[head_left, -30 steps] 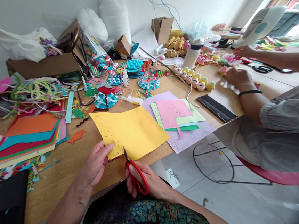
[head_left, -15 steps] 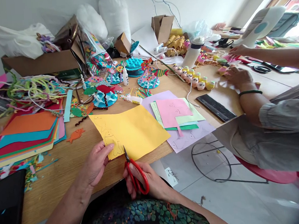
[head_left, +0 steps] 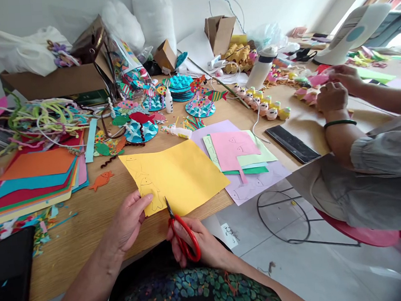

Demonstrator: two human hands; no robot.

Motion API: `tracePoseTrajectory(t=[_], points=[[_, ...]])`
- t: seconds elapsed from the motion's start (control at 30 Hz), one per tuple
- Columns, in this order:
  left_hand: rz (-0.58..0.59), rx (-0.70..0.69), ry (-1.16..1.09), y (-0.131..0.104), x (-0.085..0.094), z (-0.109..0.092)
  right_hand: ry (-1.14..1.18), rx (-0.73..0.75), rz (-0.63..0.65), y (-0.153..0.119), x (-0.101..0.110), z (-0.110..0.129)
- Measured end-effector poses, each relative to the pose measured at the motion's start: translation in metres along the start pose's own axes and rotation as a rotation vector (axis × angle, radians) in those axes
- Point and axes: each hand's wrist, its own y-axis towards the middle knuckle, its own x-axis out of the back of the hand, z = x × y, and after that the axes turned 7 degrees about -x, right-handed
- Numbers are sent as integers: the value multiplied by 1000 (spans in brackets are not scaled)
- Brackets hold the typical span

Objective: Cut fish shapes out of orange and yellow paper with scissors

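My left hand (head_left: pixel 133 217) pinches the lower left corner of a yellow paper sheet (head_left: pixel 188 175), thumb on top. Fish outlines are drawn in pencil along the sheet's left side. Red-handled scissors (head_left: pixel 187 238) are in my right hand (head_left: pixel 194 244), fingers through the loops. Their dark blades reach the sheet's lower edge, just right of a drawn fish. To the right lies a cut pink sheet (head_left: pixel 228 148) over green sheets and a lilac sheet (head_left: pixel 276 176). An orange paper fish (head_left: pixel 101 180) rests on the table left of the yellow sheet.
Coloured paper (head_left: pixel 36 165) is stacked at left, near paper scraps and a black phone (head_left: pixel 9 275). Glue bottles (head_left: pixel 168 101) and blue paper-plate crafts (head_left: pixel 200 107) stand behind. At right, a co-worker's hands (head_left: pixel 336 92) are over pink pieces, beyond a dark phone (head_left: pixel 293 144).
The co-worker's far hand has drawn back and now meets the other hand at the pink pieces. My hands, the scissors and the yellow sheet have barely moved.
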Motion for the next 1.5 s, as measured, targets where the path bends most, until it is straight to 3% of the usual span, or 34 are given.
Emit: tracePoseTrajectory(t=[0.4,0.83,1.1,1.5], points=[[-40,-42,36,-1,-2,1,-6,-72,117,-10,13,6],[27,74,-1,-1,-1,-2,67,-64,75,-6,6,11],[53,125,-56,2,2,-4,162,38,201,2,8,4],[25,147,-107,3,12,0,209,-1,300,9,11,-1]])
